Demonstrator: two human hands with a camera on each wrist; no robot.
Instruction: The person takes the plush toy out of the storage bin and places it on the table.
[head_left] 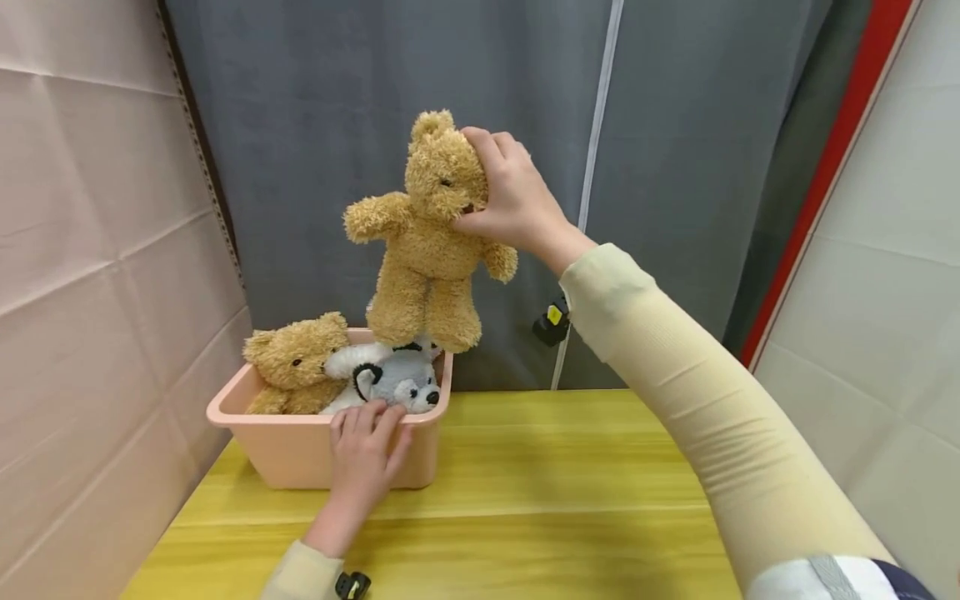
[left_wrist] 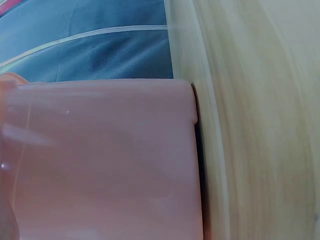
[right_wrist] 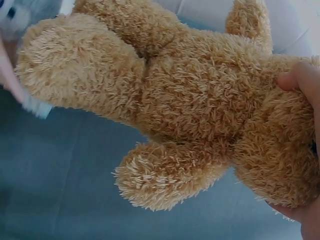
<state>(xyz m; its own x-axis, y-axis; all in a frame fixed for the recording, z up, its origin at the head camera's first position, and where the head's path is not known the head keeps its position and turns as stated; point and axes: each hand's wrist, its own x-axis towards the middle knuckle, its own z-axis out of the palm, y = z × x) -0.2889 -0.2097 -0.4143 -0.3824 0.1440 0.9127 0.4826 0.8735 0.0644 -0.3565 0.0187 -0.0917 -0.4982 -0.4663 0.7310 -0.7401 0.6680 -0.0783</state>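
Observation:
My right hand (head_left: 517, 192) grips a tan teddy bear (head_left: 431, 250) by the side of its head, holding it upright in the air above a pink plastic bin (head_left: 288, 454). In the right wrist view the bear's shaggy body (right_wrist: 195, 85) fills the middle, with fingers and thumb around its head. My left hand (head_left: 365, 458) holds the bin's front rim, fingertips over the edge and thumb on the outside. Inside the bin sit a second tan teddy bear (head_left: 296, 358) and a grey-and-white plush husky (head_left: 405, 379). The left wrist view shows mostly the bin's wall (left_wrist: 105, 155).
The bin stands at the back left of a yellow wood-grain table (head_left: 570, 483). A grey curtain (head_left: 322, 150) hangs behind it. White cloth walls (head_left: 90, 275) rise on both sides, with a red strip (head_left: 817, 192) along the right one.

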